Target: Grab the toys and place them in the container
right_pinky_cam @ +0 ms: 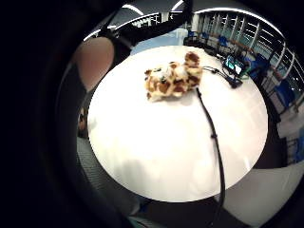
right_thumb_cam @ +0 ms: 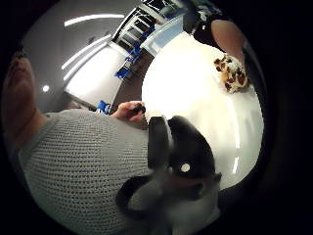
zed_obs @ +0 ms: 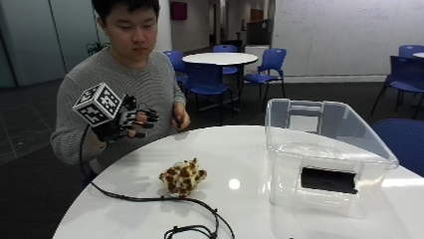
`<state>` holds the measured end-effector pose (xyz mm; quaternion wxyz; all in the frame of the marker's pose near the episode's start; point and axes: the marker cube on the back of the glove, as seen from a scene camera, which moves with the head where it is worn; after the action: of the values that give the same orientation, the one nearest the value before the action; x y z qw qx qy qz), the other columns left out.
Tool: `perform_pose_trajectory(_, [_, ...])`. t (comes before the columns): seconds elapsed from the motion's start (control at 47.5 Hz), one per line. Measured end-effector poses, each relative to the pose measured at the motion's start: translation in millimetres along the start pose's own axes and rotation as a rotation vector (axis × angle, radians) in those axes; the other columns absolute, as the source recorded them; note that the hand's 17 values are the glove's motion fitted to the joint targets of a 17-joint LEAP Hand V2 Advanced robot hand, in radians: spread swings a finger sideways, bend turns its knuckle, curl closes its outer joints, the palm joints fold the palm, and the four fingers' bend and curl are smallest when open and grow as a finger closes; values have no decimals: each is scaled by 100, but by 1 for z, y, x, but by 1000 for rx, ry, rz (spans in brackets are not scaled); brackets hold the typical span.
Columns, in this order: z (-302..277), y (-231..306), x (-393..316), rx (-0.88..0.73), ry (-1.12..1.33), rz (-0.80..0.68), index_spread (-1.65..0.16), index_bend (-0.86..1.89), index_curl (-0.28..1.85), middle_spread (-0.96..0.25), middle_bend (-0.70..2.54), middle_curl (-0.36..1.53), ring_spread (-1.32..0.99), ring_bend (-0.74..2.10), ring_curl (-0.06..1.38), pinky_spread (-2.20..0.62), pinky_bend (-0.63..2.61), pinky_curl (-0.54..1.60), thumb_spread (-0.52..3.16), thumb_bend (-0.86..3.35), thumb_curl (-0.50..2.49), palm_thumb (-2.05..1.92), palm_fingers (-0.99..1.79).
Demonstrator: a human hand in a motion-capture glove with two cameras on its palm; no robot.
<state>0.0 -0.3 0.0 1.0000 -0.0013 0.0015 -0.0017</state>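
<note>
A brown-and-yellow spotted plush toy (zed_obs: 182, 178) lies on the round white table (zed_obs: 232, 144), toward the person's side. To its right stands a clear plastic container (zed_obs: 324, 154), open on top, with no toy visible inside. My gloved right hand (zed_obs: 130, 122) hovers in the air above the table's edge, up and left of the toy, fingers spread and holding nothing. Both palm views show the toy (right_pinky_cam: 172, 79) (right_thumb_cam: 232, 73) lying alone on the table (right_pinky_cam: 166, 142), well away from the palm. The container is outside both palm views.
A black cable (zed_obs: 152, 198) runs across the table in front of the toy. The person's bare left hand (zed_obs: 180, 118) rests at the far table edge, holding a small dark object. Blue chairs and another round table (zed_obs: 220, 58) stand behind.
</note>
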Motion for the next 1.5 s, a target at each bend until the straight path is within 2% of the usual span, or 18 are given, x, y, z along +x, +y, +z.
perform_pose_trajectory(0.211, [-1,-4,-3,-10,27,13,-30,27,15,-20,18,8,-23,33,11,-2,49,18,104,6,6,5,42])
perform_pose_trajectory(0.526, [-7,-16,2,-36,70,28,-38,26,23,-25,18,14,-30,36,14,-1,51,23,137,4,14,2,36])
perform_pose_trajectory(0.695, [-17,-67,18,-74,132,34,-40,23,25,-25,17,17,-30,38,16,-1,54,26,141,1,17,-1,32])
perform_pose_trajectory(0.884, [-39,-170,56,-104,238,69,-40,18,27,-24,16,18,-28,42,18,-1,63,30,141,-1,19,-2,24])
perform_pose_trajectory(0.99, [-38,-194,70,-130,252,103,-40,18,28,-23,16,19,-28,43,19,-1,66,31,140,-2,20,-2,20])
perform_pose_trajectory(1.095, [-9,-190,85,-208,264,135,-41,19,30,-22,17,20,-27,43,19,-1,67,32,140,-2,21,-1,19])
perform_pose_trajectory(1.221, [51,-161,102,-402,284,205,-41,20,32,-22,17,21,-27,44,20,0,71,33,139,-1,23,1,19])
perform_pose_trajectory(1.306, [88,-141,110,-499,383,249,-41,19,33,-22,16,21,-26,44,20,1,75,34,138,0,25,3,18])
perform_pose_trajectory(1.495, [111,-128,117,-496,472,274,-42,17,32,-21,17,22,-25,42,20,0,96,39,133,1,29,13,21])
